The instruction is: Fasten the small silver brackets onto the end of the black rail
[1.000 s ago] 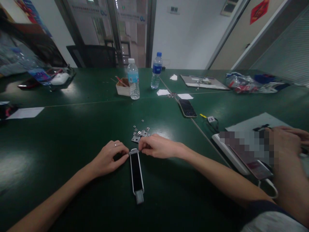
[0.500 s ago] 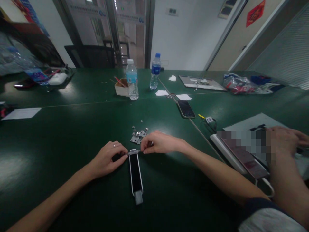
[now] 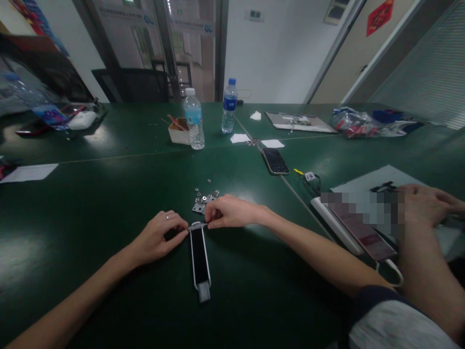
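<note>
A long black device with a white rim lies on the green table, with a grey block at its near end. Across its far end sits a small metal piece. My left hand pinches the left end of this piece between thumb and fingers. From the other side, my right hand pinches its right end. Just beyond are flat metal plates, partly hidden by my right hand, and several small nuts.
Two water bottles stand behind a phone and beside a small box. At the right, another person's hands are over a light board, near a white-edged device.
The whole view has shifted slightly, so things appear a little further left. My right hand has come slightly closer to my left hand over the metal piece.
</note>
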Demonstrator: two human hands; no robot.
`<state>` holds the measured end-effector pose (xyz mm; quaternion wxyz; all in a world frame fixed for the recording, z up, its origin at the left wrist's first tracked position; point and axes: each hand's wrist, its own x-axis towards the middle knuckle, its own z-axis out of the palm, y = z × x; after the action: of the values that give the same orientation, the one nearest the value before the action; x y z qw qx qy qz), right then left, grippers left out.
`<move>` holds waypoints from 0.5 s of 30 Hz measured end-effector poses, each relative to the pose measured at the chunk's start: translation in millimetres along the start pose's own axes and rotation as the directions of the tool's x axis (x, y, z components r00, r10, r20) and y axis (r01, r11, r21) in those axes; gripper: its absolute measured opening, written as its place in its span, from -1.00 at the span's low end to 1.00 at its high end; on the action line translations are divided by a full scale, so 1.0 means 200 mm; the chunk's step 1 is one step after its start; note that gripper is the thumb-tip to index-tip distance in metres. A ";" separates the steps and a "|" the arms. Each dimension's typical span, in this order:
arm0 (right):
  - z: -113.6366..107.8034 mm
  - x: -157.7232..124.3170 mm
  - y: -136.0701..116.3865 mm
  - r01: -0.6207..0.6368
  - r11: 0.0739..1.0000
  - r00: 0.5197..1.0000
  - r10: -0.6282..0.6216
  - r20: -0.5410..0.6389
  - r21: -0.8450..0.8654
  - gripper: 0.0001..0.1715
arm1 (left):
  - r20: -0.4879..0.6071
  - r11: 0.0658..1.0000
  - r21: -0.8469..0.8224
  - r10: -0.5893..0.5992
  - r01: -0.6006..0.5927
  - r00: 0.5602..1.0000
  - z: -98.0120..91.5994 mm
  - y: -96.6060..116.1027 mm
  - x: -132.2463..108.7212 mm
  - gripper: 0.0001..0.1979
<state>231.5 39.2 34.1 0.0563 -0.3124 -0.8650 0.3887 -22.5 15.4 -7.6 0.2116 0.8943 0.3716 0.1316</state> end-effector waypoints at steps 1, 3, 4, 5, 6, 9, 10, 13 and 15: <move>0.00 0.00 0.00 -0.004 1.000 1.000 0.004 0.000 -0.001 -0.85 | -0.002 1.000 0.003 -0.005 0.005 1.000 0.00 0.00 0.00 -0.77; 0.00 0.00 -0.01 -0.015 1.000 1.000 0.015 -0.002 -0.006 -0.84 | 0.001 1.000 0.009 -0.015 0.015 1.000 0.00 0.00 0.00 -0.77; -0.01 0.00 -0.02 -0.020 1.000 1.000 0.020 -0.005 -0.010 -0.84 | 0.007 1.000 0.012 -0.019 0.019 1.000 0.00 0.00 0.00 -0.77; -0.01 0.00 -0.03 -0.026 1.000 1.000 0.026 -0.008 -0.015 -0.85 | 0.011 1.000 0.013 -0.022 0.021 1.000 0.00 0.00 0.00 -0.77; -0.01 -0.01 -0.04 -0.033 0.999 0.999 0.032 -0.012 -0.022 -0.86 | 0.015 1.000 0.013 -0.022 0.021 1.000 -0.01 0.00 0.00 -0.77; -0.01 -0.02 -0.08 -0.055 0.998 0.998 0.054 -0.025 -0.040 -0.87 | 0.015 1.000 0.010 -0.019 0.019 1.000 -0.01 0.01 0.00 -0.76; 0.00 -0.02 -0.09 -0.066 0.997 0.997 0.065 -0.037 -0.048 -0.87 | 0.016 1.000 0.012 -0.022 0.022 1.000 -0.01 0.02 0.00 -0.76; 0.03 -0.02 -0.12 -0.123 0.990 0.988 0.115 -0.107 -0.067 -0.87 | 0.014 0.999 0.020 -0.026 0.026 1.000 -0.01 0.01 0.00 -0.76; 0.06 -0.03 -0.13 -0.149 0.986 0.978 0.135 -0.160 -0.080 -0.87 | 0.015 0.999 0.020 -0.027 0.026 1.000 -0.01 0.00 0.00 -0.76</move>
<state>218.2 14.4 44.9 0.0807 -0.4049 -0.8502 0.3266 -23.5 14.9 -5.3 0.2074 0.8923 0.3831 0.1182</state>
